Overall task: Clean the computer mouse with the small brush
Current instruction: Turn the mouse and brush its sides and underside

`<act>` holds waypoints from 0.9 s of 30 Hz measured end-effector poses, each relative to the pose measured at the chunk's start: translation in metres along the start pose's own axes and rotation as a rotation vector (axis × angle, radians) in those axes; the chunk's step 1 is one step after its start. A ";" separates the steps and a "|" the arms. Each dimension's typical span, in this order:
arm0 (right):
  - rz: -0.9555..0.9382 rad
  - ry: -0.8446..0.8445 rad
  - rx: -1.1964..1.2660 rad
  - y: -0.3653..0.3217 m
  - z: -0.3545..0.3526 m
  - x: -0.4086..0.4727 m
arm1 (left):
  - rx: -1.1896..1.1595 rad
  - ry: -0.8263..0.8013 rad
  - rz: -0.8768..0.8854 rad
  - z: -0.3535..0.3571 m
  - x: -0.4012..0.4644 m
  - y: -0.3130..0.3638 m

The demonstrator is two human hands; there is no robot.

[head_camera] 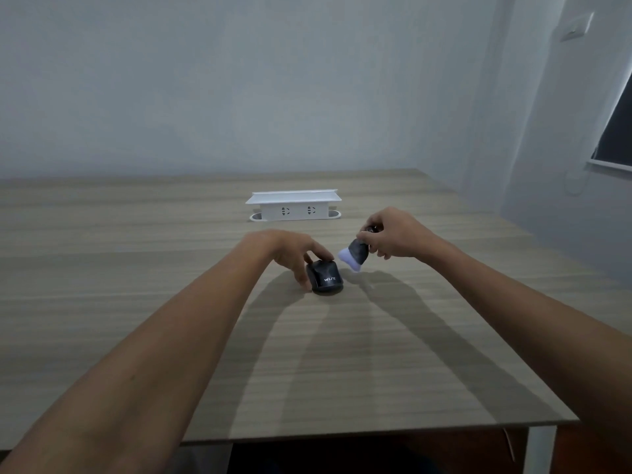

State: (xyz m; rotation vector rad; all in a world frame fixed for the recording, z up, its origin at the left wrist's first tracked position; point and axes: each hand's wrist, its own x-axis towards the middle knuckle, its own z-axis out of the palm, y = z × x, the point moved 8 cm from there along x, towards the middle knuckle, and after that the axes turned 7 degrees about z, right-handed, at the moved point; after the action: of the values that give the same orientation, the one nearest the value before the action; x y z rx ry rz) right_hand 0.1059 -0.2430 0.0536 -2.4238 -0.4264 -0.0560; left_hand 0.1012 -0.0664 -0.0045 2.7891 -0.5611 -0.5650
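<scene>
A black computer mouse [325, 278] with white lettering on its back lies on the wooden table [342, 354], near the middle. My left hand [290, 251] rests on its far and left sides, fingers and thumb gripping it. My right hand [393, 236] holds a small brush [354, 256] by its dark handle. The brush's pale bristles point down and to the left. They hover just to the right of the mouse and slightly above it, not touching it.
A white raised power-socket box [294, 206] stands on the table behind the hands. The table's near edge runs along the bottom and its right edge slants off at the right. A wall stands behind, and a dark window [619, 131] is at the far right.
</scene>
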 end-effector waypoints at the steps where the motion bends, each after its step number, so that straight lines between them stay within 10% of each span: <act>1: 0.001 -0.001 0.002 0.000 0.000 0.000 | 0.029 0.007 -0.004 0.000 0.001 -0.001; 27: -0.001 0.092 -0.140 -0.033 0.016 -0.007 | -0.168 0.435 -0.021 0.017 -0.026 0.006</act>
State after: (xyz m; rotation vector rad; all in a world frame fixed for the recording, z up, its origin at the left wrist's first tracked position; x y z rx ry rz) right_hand 0.0881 -0.2109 0.0606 -2.5463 -0.3937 -0.2037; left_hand 0.0702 -0.0636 -0.0096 2.6393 -0.3699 0.0004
